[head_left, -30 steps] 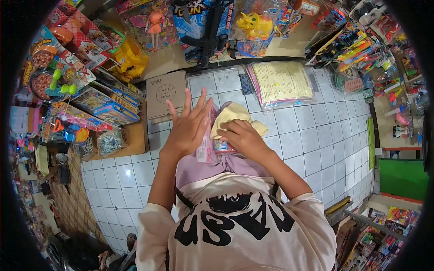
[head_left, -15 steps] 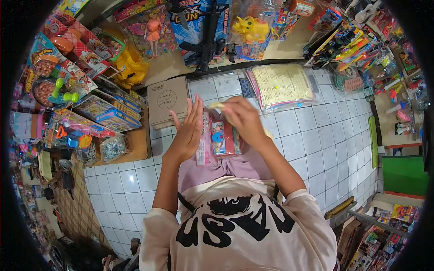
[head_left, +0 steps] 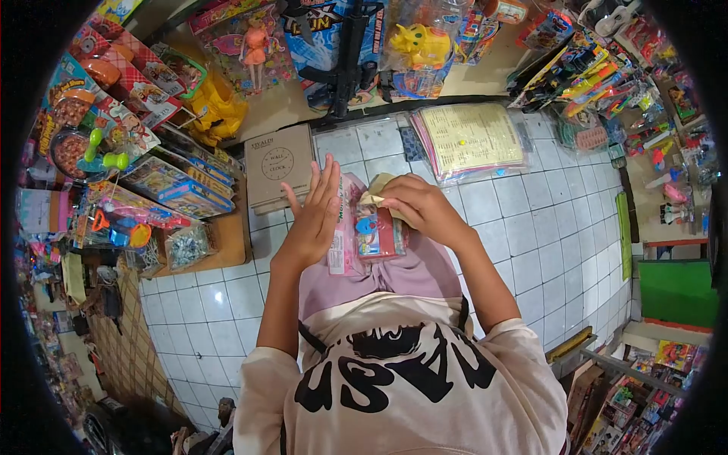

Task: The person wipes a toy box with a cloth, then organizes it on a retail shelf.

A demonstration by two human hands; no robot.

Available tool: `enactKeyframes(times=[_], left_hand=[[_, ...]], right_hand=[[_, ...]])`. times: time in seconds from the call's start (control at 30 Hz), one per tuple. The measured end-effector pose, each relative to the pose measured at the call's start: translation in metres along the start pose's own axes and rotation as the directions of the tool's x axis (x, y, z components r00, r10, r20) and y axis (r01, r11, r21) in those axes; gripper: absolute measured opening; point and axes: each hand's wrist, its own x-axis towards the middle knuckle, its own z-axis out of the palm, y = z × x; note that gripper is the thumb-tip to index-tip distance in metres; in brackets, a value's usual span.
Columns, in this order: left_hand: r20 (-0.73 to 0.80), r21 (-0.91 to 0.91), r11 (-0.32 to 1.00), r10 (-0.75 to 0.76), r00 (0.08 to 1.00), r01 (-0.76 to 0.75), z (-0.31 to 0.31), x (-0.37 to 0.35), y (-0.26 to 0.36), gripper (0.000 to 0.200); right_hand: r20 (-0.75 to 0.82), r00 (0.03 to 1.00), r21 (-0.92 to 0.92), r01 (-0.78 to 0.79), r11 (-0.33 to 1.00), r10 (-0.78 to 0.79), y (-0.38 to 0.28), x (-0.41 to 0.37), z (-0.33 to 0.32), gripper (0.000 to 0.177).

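On my lap stands a pink toy box (head_left: 339,256) with a colourful picture panel (head_left: 369,233) of red and blue. My left hand (head_left: 309,220) is stretched flat along the box's left side, fingers together and thumb apart. In my right hand (head_left: 426,208) is a bunched pale yellow cloth (head_left: 376,194), pinched between thumb and fingers at the box's upper edge. The fingers and cloth cover part of the box's far end.
A brown wall clock box (head_left: 279,168) sits on the tiled floor (head_left: 523,250) at the front left. To the front right lies a plastic-wrapped stack of printed sheets (head_left: 472,144). Boxed toys (head_left: 178,186) crowd the left, and a toy rifle (head_left: 349,68) hangs ahead.
My right hand has lowered slightly and shifted right, and the cloth now shows more against the box's top. My left hand stays nearly still.
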Motion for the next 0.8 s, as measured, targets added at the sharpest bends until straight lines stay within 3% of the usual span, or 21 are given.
enactKeyframes(times=[0.03,0.13,0.17,0.27,0.5,0.63,0.73,0.77,0.8], left_hand=[[0.002,0.001,1.000,-0.007,1.000,0.007,0.000,0.001,0.000,0.054],[0.021,0.031,0.999,-0.025,0.999,0.024,0.001,0.000,0.002,0.054],[0.028,0.054,0.998,-0.028,0.999,0.027,0.001,0.000,0.003,0.053],[0.018,0.078,0.997,-0.029,0.999,0.027,0.001,0.000,0.005,0.053],[0.012,0.066,0.998,-0.012,1.000,0.012,0.004,-0.001,0.009,0.052],[-0.002,0.038,0.999,0.002,1.000,-0.002,0.005,0.000,0.008,0.052],[-0.004,0.014,1.000,0.000,1.000,0.000,0.008,-0.001,0.006,0.052],[-0.003,0.008,1.000,-0.002,1.000,0.002,0.008,-0.001,0.005,0.052],[-0.009,0.002,1.000,-0.002,1.000,0.002,0.007,0.002,0.004,0.052]], right_hand=[[0.014,0.999,-0.058,0.051,0.997,-0.050,-0.004,-0.001,0.000,0.017],[0.244,0.963,-0.359,0.195,0.913,-0.110,0.003,-0.019,0.028,0.027],[0.274,0.959,-0.372,0.174,0.912,-0.071,-0.003,-0.026,0.031,0.033],[0.282,0.948,-0.329,0.239,0.914,-0.146,-0.008,-0.033,0.027,0.033],[0.476,0.878,-0.310,0.230,0.923,-0.059,-0.022,-0.048,-0.006,0.021],[0.181,0.971,-0.021,0.162,0.987,-0.155,-0.040,-0.041,-0.021,0.009],[0.077,0.979,-0.027,0.191,0.981,-0.189,-0.043,-0.032,-0.001,0.009],[0.062,0.991,-0.029,0.120,0.992,-0.118,-0.027,-0.038,0.016,0.009],[0.066,0.987,-0.103,0.150,0.983,-0.144,-0.020,-0.040,0.028,0.010]])
